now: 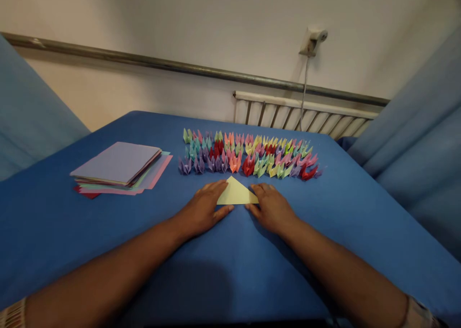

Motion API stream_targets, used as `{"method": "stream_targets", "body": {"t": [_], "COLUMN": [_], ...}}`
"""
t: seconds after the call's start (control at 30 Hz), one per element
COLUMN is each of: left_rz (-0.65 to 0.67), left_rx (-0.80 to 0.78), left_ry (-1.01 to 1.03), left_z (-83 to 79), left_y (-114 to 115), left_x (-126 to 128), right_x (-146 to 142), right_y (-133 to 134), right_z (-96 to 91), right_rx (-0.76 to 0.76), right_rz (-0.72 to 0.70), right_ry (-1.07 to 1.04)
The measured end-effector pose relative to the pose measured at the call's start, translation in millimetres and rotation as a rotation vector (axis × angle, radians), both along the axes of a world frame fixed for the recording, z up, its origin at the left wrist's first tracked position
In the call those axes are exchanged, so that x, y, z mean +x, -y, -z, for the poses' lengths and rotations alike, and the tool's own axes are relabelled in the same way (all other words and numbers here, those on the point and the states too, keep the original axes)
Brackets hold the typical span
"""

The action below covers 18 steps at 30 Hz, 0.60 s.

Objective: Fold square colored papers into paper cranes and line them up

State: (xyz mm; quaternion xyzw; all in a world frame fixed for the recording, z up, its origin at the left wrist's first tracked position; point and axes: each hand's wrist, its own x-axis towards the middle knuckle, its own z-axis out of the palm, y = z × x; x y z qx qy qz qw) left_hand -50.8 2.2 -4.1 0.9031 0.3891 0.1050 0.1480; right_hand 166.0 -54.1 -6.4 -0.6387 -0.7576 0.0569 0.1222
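A pale yellow paper folded into a triangle lies flat on the blue table. My left hand rests on its left corner with fingers stretched out flat. My right hand presses the right corner, its fingers also flat. Just beyond the triangle stand rows of several small folded paper cranes in many colours.
A stack of coloured square paper sheets, lilac on top, lies at the left of the table. Blue fabric hangs at both sides. A wall with a metal rail, a radiator and a plugged socket is behind.
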Motion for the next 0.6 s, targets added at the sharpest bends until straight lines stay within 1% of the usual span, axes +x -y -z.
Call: {"method": "stream_targets", "body": {"t": [0.07, 0.13, 0.33, 0.4, 0.47, 0.53, 0.6], "left_rz": [-0.032, -0.05, -0.191, -0.193, -0.195, -0.221, -0.274], "left_rx": [0.025, 0.018, -0.143, -0.28, -0.465, -0.645, -0.798], "left_ry": [0.058, 0.106, 0.27, 0.326, 0.404, 0.54, 0.717], "left_z": [0.8, 0.2, -8.6, -13.7, -19.4, -25.2, -30.2], "left_y": [-4.5, -6.4, -5.2, -4.5, -3.2, -0.9, 1.8], "left_x": [-0.9, -1.0, 1.7, 3.0, 3.9, 3.9, 3.1], "right_x": [-1.9, -2.1, 0.4, 1.3, 3.1, 6.0, 9.2], "right_y": [-3.4, -5.6, -7.7, -8.4, -10.1, -12.9, -16.4], "right_z": [8.7, 13.9, 14.3, 12.3, 9.7, 7.5, 7.0], "right_rx": [0.005, 0.004, 0.048, 0.076, 0.133, 0.202, 0.193], "right_rz": [-0.028, -0.049, -0.117, -0.136, -0.128, -0.101, -0.085], "right_ry": [-0.069, -0.129, -0.291, -0.383, -0.53, -0.728, -0.951]}}
